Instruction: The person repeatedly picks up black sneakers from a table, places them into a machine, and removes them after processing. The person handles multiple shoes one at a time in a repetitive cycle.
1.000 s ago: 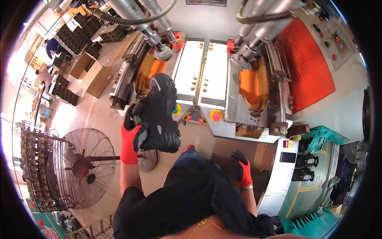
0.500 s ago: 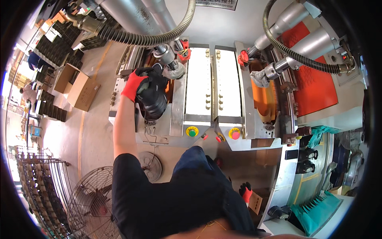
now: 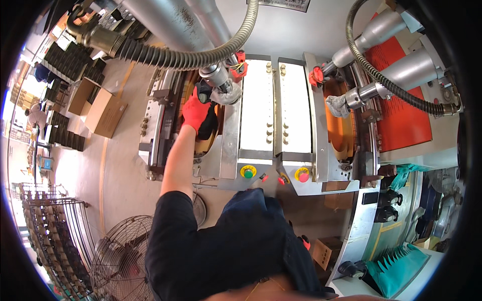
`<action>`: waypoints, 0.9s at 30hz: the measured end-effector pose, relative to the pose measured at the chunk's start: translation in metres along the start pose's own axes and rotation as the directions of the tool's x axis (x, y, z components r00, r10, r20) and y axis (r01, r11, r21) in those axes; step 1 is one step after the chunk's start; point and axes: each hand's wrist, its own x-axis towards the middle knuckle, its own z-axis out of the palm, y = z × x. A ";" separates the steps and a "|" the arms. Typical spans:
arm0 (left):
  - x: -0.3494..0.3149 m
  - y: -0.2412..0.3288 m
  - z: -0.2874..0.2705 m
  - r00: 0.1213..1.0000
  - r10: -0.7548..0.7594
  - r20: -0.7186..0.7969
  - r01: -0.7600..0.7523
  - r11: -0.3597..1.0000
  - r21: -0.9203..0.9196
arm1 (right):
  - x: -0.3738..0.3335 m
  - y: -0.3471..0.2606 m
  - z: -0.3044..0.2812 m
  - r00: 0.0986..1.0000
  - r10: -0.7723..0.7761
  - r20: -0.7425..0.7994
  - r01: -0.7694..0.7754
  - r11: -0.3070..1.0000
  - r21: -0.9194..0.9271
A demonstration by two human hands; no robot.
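My left hand (image 3: 195, 111), in a red glove, is closed on a black shoe (image 3: 209, 124) at the left station of the machine. The shoe sits over an orange-lined hollow (image 3: 202, 147) and is partly hidden by my glove. Just right of the glove, a wrapped metal press end (image 3: 227, 93) comes down at the shoe's far part. Low beside my body, only a bit of my right hand (image 3: 305, 243) in a red and black glove shows; its fingers are mostly hidden.
The right station has a matching orange hollow (image 3: 341, 131) under wrapped rods. Front controls include a green button (image 3: 248, 172) and a red button (image 3: 302, 175). A floor fan (image 3: 123, 258) and a wire rack (image 3: 55, 241) stand left. Black shoes (image 3: 386, 213) lie on the right shelf.
My left hand has moved right and lower with the shoe, which now sits deeper over the left hollow. My right hand has drawn further behind my body. The view has shifted slightly.
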 end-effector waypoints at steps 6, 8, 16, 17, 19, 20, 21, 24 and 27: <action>-0.079 -0.011 -0.006 0.965 -0.251 -0.079 0.211 0.916 -0.341 | -0.025 -0.103 0.041 0.995 -0.029 0.097 0.014 0.989 0.147; -0.073 -0.015 -0.008 0.944 -0.329 -0.015 0.308 0.896 -0.321 | -0.024 -0.100 0.044 0.994 -0.015 0.110 -0.002 0.988 0.153; -0.061 -0.010 0.000 0.966 -0.259 -0.017 0.241 0.921 -0.306 | 0.003 -0.054 0.032 0.985 -0.098 0.140 0.112 0.989 -0.097; -0.064 -0.013 -0.003 0.964 -0.266 0.000 0.248 0.901 -0.356 | 0.009 -0.053 0.034 0.984 -0.091 0.150 0.107 0.989 -0.101; -0.082 -0.002 -0.009 0.966 -0.188 -0.178 0.140 0.958 -0.248 | 0.006 -0.068 0.049 0.992 -0.022 0.124 0.031 0.997 -0.071; -0.096 0.006 -0.015 0.952 -0.169 -0.257 0.136 0.980 -0.143 | 0.003 -0.082 0.055 0.995 0.039 0.092 -0.034 0.998 -0.048; -0.113 0.017 -0.020 0.933 -0.141 -0.331 0.137 0.990 -0.035 | 0.000 -0.092 0.059 0.993 0.020 0.118 -0.017 0.999 -0.030; -0.220 0.073 -0.020 0.928 0.038 -0.372 -0.185 0.912 -0.367 | 0.006 -0.103 0.064 0.977 -0.062 0.206 0.076 0.995 -0.066; -0.302 0.137 -0.003 0.923 0.348 -0.166 -0.383 0.873 -0.300 | 0.087 -0.048 0.009 0.951 -0.189 0.244 0.255 0.927 -0.275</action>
